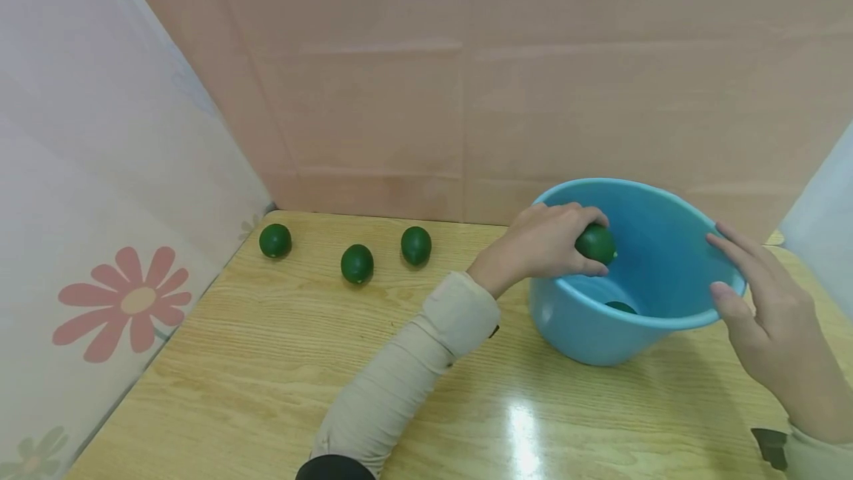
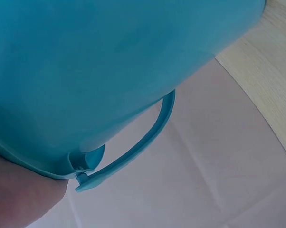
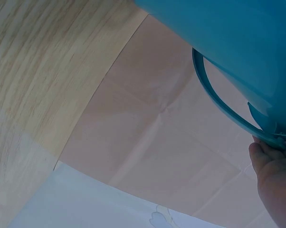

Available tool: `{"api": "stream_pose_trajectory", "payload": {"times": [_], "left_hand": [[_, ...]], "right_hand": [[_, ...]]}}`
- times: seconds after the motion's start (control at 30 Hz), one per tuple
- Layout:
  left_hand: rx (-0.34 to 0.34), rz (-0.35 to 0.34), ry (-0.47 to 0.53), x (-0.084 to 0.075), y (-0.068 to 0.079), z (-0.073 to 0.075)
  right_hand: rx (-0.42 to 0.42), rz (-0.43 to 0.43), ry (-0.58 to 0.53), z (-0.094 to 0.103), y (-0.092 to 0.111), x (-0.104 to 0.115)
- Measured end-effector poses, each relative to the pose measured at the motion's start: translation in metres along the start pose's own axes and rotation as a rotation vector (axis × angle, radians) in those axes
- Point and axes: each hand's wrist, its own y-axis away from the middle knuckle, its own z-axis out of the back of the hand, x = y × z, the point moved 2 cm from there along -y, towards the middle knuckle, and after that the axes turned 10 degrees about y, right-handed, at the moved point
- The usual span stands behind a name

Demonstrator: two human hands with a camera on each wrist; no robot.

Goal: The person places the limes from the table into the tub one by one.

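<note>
My left hand (image 1: 549, 243) grips a dark green, lime-like fruit (image 1: 595, 244) over the left side of a light blue bucket (image 1: 580, 324). Inside the bucket, part of another green fruit (image 1: 621, 307) shows above the front rim. My right hand (image 1: 776, 310) holds the bucket's right rim with fingers and thumb, and the bucket looks tilted. Both wrist views show the bucket's outer wall and its curved handle (image 2: 138, 147), with the left hand (image 2: 24, 192) and right hand (image 3: 278, 178) partly in frame by the rim.
Three more green fruits lie apart on the wooden table (image 1: 266, 361): one at the far left (image 1: 275, 241), two (image 1: 357, 264) nearer the middle. A pinkish sheet (image 1: 373, 95) hangs behind the table, and a white flowered sheet (image 1: 100, 169) borders it on the left.
</note>
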Motion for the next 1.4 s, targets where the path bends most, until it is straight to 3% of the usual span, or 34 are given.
{"api": "stream_pose_trajectory", "payload": {"times": [0.4,0.93,1.4], "left_hand": [[0.057,0.034,-0.053,-0.0015,-0.0031,0.0000],[0.068,0.060,-0.048,-0.0025,-0.0040,-0.0006],[0.003,0.007,0.012,0.0001,0.0002,-0.0004]], "right_hand": [[0.018,-0.018,0.006,-0.0007,0.0020,-0.0026],[0.018,-0.008,0.011,-0.0013,0.0023,-0.0025],[0.016,0.001,-0.004,-0.0009,0.0020,-0.0029]]}}
